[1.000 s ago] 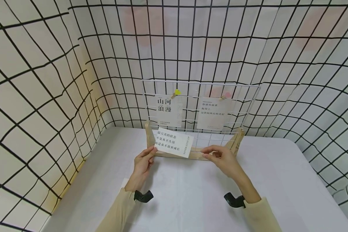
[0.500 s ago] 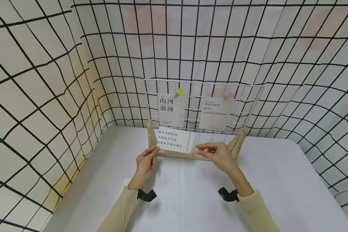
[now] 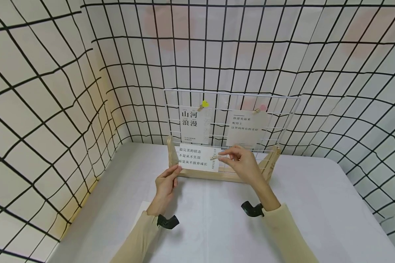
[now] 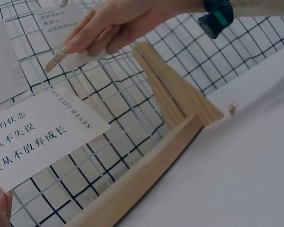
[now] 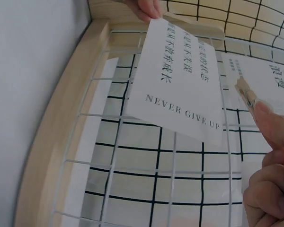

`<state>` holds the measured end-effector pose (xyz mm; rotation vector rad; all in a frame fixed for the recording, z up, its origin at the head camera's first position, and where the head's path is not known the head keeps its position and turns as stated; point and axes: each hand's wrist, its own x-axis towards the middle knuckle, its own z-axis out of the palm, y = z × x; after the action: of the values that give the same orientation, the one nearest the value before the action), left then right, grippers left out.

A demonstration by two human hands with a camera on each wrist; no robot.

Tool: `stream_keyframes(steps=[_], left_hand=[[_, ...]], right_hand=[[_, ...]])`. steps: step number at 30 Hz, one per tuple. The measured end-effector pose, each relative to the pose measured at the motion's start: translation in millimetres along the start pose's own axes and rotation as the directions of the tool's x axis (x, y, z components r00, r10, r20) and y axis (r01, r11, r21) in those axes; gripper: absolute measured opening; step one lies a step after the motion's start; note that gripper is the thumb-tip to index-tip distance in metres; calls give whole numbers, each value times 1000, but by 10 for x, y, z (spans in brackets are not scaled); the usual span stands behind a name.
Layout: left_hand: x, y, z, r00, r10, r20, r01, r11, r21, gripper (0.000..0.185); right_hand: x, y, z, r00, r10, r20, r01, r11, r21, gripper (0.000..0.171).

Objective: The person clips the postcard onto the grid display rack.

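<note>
Right wrist view: card (image 5: 180, 85) reading "NEVER GIVE UP", pinched by left hand (image 3: 166, 182); right hand (image 3: 241, 164) pinches a wooden clip (image 5: 247, 93).

Head looks down, forward; both wrist views, seemingly close, share the card (image 3: 198, 159)

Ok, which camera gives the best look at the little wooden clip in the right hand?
The left wrist view: the wooden clip shows side-on, pinched by the right hand. The right wrist view shows it close but partly hidden by a finger; the head view shows it tiny.
</note>
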<state>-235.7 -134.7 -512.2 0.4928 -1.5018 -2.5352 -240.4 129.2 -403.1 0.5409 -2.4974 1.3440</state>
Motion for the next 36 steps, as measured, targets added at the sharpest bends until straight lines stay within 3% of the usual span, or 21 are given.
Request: stream_keyframes(steps=[11,22,36], left_hand=[[-10,-35,54,999,18,-33,-19,1000,-24,17],[-24,-34,83,998,19,-56,-19,1000,-11,12],[-29,-18,72,998,26,-54,-26,1000,3,11]], right_hand=[[273,-211,208,984,-138,-109,123,984,-132,12],[313,-306,308,964,-211,-160,169,956,-241,11],[306,-244,168,977,-161,-138,127,965,-230,13]])
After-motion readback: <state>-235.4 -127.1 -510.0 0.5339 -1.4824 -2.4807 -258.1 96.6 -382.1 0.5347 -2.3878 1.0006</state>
